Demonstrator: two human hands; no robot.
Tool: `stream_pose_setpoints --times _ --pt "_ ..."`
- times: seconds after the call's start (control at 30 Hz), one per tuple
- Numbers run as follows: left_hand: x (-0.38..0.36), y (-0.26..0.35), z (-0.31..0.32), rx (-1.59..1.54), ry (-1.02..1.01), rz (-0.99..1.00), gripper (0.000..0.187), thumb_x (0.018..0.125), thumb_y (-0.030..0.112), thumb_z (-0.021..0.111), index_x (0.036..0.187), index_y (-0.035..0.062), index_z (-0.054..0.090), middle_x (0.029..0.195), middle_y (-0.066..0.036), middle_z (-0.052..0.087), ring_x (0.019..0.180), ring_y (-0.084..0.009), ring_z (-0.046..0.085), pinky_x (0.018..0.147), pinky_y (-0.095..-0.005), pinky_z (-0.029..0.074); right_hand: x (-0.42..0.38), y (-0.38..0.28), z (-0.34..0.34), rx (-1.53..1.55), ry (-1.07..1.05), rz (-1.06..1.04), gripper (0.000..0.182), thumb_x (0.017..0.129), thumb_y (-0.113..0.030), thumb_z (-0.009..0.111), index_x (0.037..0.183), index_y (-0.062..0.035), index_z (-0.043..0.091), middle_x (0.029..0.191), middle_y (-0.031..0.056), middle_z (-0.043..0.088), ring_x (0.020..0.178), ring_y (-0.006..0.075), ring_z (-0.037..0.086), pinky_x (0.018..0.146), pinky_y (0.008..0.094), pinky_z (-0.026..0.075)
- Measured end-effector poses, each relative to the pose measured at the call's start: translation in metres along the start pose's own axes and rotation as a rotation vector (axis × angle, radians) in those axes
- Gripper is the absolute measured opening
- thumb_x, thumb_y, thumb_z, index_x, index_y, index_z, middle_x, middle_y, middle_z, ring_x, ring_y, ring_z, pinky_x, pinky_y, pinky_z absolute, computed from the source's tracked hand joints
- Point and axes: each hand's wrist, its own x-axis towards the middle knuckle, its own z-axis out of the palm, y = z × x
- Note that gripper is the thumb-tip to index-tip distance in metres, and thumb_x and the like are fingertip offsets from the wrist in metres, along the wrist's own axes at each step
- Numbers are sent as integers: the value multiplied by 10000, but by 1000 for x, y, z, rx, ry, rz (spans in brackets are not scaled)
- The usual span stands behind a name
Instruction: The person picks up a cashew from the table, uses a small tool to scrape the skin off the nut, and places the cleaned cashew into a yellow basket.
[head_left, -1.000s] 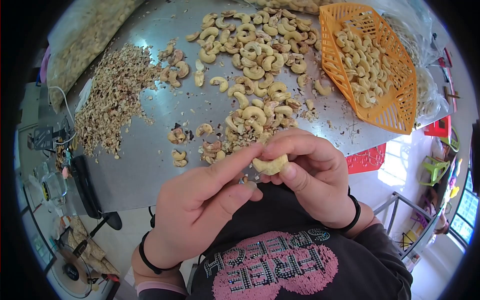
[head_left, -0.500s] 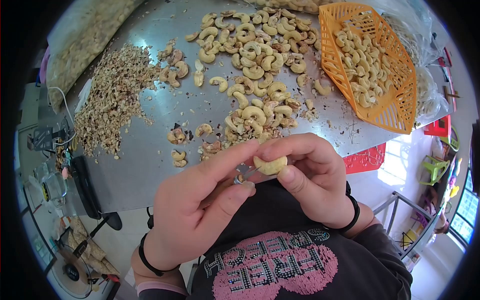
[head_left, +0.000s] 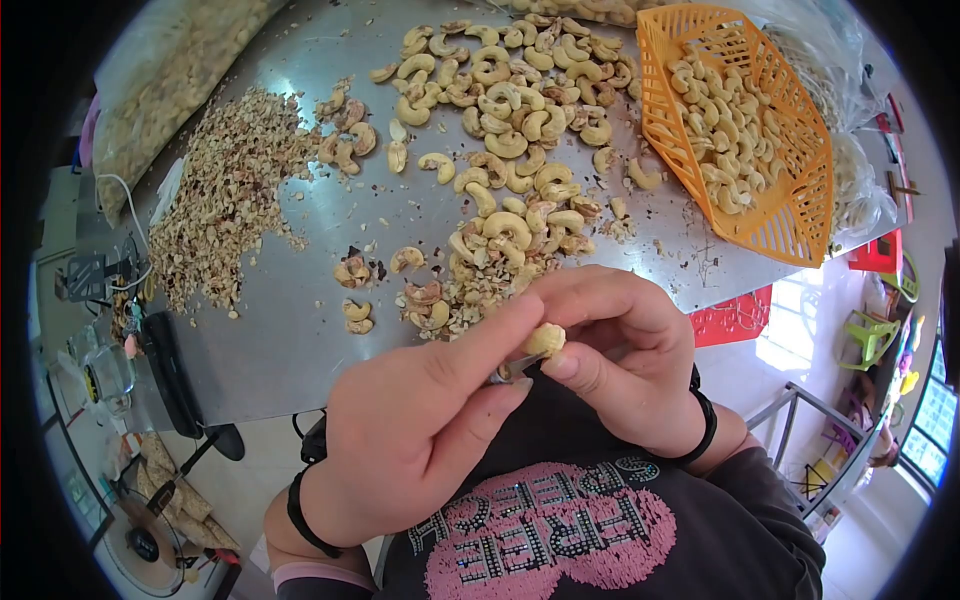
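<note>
A pale cashew nut is pinched between the thumb and fingers of my right hand. My left hand is closed around a small knife. Its metal blade touches or nearly touches the lower side of the nut; the handle is mostly hidden in my fingers. Both hands are close together in front of my chest, above the near table edge. Just beyond them lies a heap of cashews mixed with crumbs and skin bits.
An orange plastic basket of cleaned cashews stands at the right. More cashews are piled at the back of the metal table. Nut scraps are heaped at left, beside a clear bag of nuts.
The cashew has turned in my right fingers, showing its end instead of its curved side. My left hand has shifted right, bringing the blade against or close to the nut.
</note>
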Motion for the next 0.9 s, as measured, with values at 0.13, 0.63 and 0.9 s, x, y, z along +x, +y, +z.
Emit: stream_pose_setpoints --times 0.13,0.63,0.9 --pt "0 4 -2 -52 -56 -34 288 809 45 477 1090 -10 512 787 -88 594 619 -95 539 526 -188 418 0 -2 0 52 -27 35 157 797 14 516 951 37 497 908 115 542 788 146 557 695 254 466" --pt "-8 4 -27 -301 340 -395 265 827 92 455 1050 -28 532 679 -53 563 491 -28 384 454 -142 303 6 -39 -55 -212 399 -422 179 838 -37 453 1006 23 470 955 154 549 783 152 547 711 263 443" --pt "5 -3 -46 -118 375 -368 256 819 90 480 1051 -4 537 697 -31 555 507 -27 399 451 -151 310 14 -47 -52 -561 756 -534 280 795 -1 506 1066 38 446 1053 117 500 936 163 493 813 258 387"
